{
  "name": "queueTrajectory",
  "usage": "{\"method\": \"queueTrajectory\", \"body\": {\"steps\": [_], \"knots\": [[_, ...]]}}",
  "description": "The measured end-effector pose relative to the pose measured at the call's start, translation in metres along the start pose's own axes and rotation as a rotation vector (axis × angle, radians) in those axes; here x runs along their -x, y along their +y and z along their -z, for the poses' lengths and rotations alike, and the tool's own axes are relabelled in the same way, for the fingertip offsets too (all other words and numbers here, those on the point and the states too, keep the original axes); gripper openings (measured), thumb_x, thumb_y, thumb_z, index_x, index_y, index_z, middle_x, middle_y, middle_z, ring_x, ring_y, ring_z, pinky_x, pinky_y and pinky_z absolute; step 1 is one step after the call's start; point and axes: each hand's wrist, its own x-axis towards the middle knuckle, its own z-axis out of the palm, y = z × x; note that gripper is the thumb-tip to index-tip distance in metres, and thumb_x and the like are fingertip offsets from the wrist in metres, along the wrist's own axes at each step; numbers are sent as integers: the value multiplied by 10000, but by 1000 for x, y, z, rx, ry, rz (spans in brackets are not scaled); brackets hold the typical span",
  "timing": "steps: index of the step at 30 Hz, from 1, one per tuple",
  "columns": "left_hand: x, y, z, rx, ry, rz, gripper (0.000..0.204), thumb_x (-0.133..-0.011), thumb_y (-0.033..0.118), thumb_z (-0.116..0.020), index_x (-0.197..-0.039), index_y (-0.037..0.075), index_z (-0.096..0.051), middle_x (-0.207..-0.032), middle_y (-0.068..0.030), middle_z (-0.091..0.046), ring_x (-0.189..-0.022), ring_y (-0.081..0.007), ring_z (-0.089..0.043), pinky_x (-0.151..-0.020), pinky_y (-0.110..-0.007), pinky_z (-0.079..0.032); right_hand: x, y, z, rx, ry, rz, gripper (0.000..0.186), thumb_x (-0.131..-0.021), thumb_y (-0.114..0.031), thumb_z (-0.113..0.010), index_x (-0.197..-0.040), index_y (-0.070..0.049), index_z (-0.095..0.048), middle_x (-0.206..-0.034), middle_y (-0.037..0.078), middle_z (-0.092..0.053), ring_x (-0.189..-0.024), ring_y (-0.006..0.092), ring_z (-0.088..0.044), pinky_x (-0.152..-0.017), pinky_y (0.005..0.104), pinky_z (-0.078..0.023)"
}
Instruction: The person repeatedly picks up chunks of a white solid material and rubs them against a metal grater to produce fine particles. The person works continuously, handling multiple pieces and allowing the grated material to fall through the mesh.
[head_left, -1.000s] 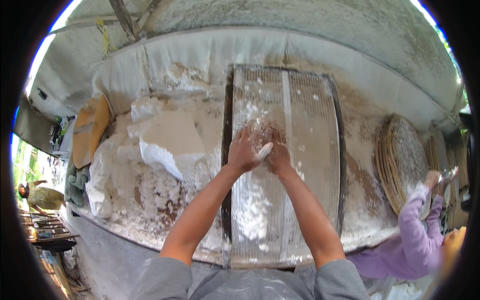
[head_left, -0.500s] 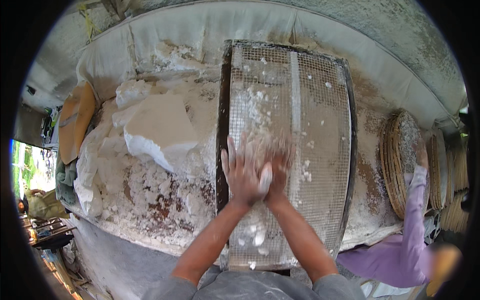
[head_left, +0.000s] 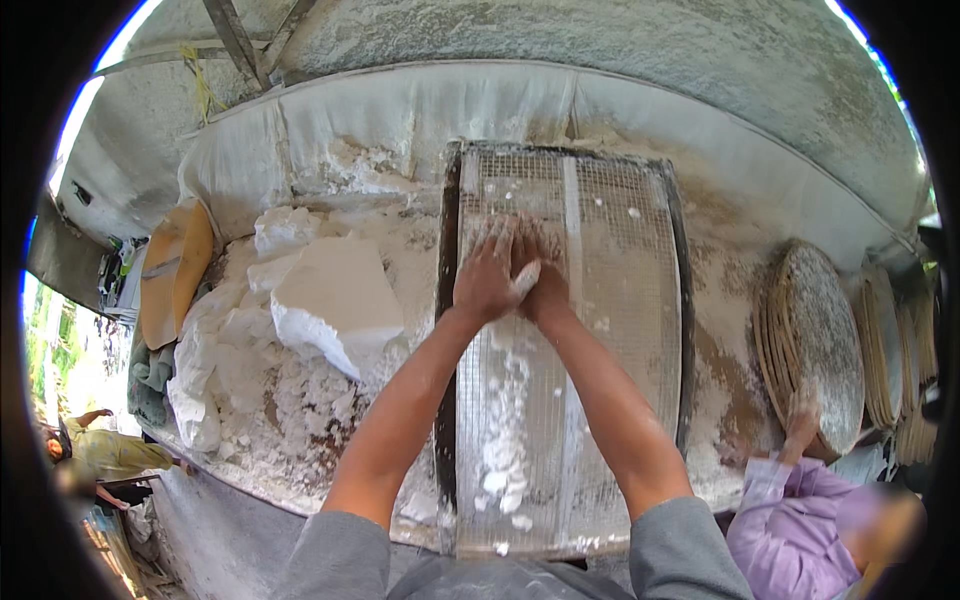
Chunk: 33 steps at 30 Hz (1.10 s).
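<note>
My left hand (head_left: pixel 486 268) and my right hand (head_left: pixel 543 272) lie side by side, overlapping, on the upper middle of a dark-framed wire mesh screen (head_left: pixel 627 310). The left fingers are stretched out close together, pointing away from me. The right fingers also point forward, partly covered by the left hand and a little blurred. Powdery crumbs show around the fingertips. A line of white lumps (head_left: pixel 505 440) runs down the mesh below my hands. Left of the screen, a large chalky white block (head_left: pixel 335 300) rests among broken chunks and powder.
Stacked round trays (head_left: pixel 820 340) stand at the right, where a co-worker in purple (head_left: pixel 795 530) reaches toward them. Another person in yellow-green (head_left: pixel 115 452) is at the far left. A tan board (head_left: pixel 168 285) leans at the bench's left end, and a pale sheet (head_left: pixel 360 120) lines the back.
Since half a second ago my hands have slid forward, away from me, and my spread left fingers have drawn together. The purple-sleeved co-worker's reaching hand has dropped lower beside the trays.
</note>
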Motion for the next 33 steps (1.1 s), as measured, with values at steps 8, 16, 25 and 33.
{"method": "queueTrajectory", "body": {"steps": [8, 16, 25, 33], "knots": [[244, 80, 37, 198, -81, 19, 843, -857, 500, -715, -1472, -20, -468, -1479, -244, -503, -1389, -390, -468, -1188, -491, -316, 254, -37, -20, -117, -206, 89, 670, -975, -339, -516, -1552, -41, -352, -1651, 191, -263, -1548, 345, -193, -1265, 467, -148], [315, 132, 66, 407, 125, 88, 803, -796, 358, -743, -1480, 29, -481, -1539, -271, -427, -1472, -455, -340, -1209, -601, -213, 333, -96, -51, -168, 99, -34, 702, -988, -349, -523, -1572, -28, -301, -1620, 225, -305, -1524, 415, -226, -1247, 540, -161], [63, 42, 6, -72, 99, 173, 804, -915, 486, -581, -1587, 114, -345, -1626, -218, -309, -1520, -461, -201, -1235, -558, -142, 68, -15, -52, -694, 24, -188, 587, -999, -279, -498, -1551, -124, -373, -1587, 155, -387, -1418, 302, -434, -1155, 408, -384], [68, 36, 10, 71, -83, 65, 786, -958, 486, -562, -1570, 51, -332, -1578, -223, -384, -1496, -394, -301, -1244, -493, -203, 69, -18, 20, -353, -272, -139, 650, -953, -322, -542, -1549, -138, -360, -1595, 186, -368, -1373, 330, -488, -1061, 442, -471]]}}
